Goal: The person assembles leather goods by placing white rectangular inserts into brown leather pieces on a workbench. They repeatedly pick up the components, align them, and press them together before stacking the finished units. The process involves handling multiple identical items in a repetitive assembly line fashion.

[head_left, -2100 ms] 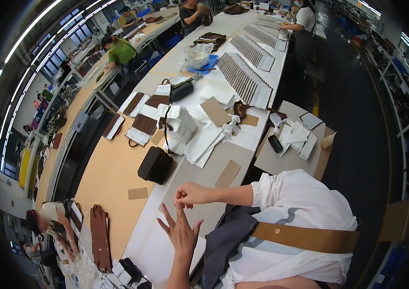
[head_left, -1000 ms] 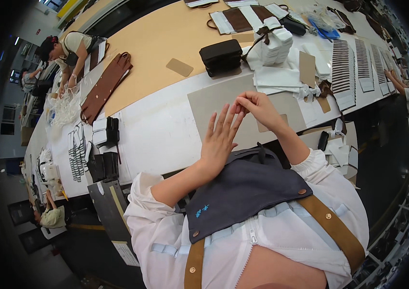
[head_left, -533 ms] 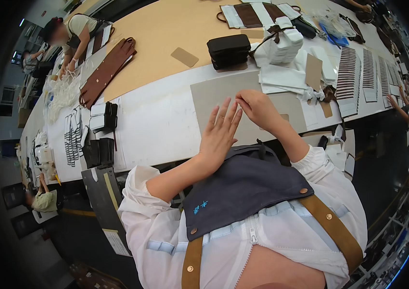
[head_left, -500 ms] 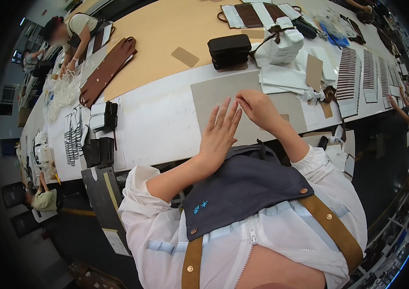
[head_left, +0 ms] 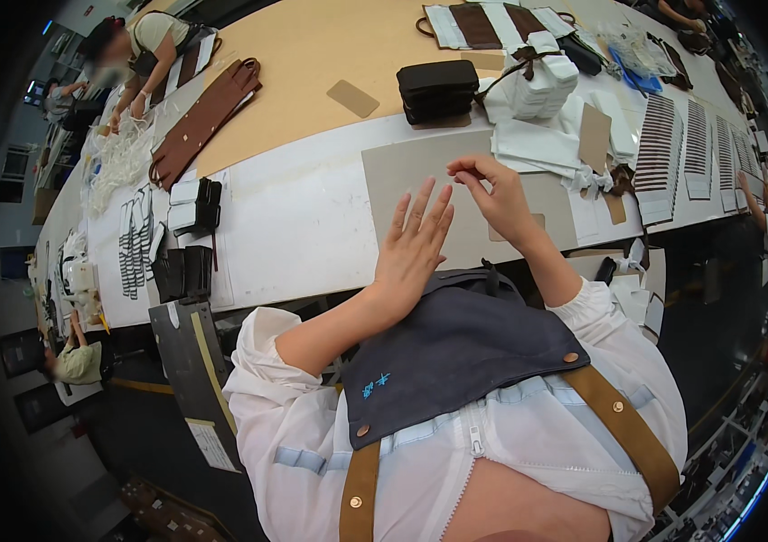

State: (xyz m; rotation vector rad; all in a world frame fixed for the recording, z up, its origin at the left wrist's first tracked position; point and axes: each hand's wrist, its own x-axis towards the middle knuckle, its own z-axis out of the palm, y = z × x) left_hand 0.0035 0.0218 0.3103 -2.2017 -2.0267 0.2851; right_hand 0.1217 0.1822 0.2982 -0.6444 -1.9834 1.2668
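Both hands are raised between my dark apron [head_left: 456,348] and the worktable, over the near edge of a grey mat [head_left: 438,185]. My left hand [head_left: 409,248] is open, back up, its fingers spread and pointing away from me, with nothing in it. Just to its right, my right hand [head_left: 497,197] is bent at the wrist, its fingers loosely curved toward the left fingertips. A small gap parts the two hands. Nothing shows between the right thumb and fingers. A small tan card [head_left: 536,221] lies on the mat, partly behind the right wrist.
Beyond the mat are stacked black pouches [head_left: 438,90], a tied white bundle [head_left: 536,83] and a tan card [head_left: 352,99]. Left lie brown straps [head_left: 208,122], black-and-white pouches [head_left: 194,206] and striped strips [head_left: 135,244]. Striped sheets [head_left: 655,158] lie right. A co-worker [head_left: 154,54] works at far left.
My right hand has drawn slightly away from the left fingertips, its fingers loosening. The left hand stays nearly in place. The view has shifted slightly.
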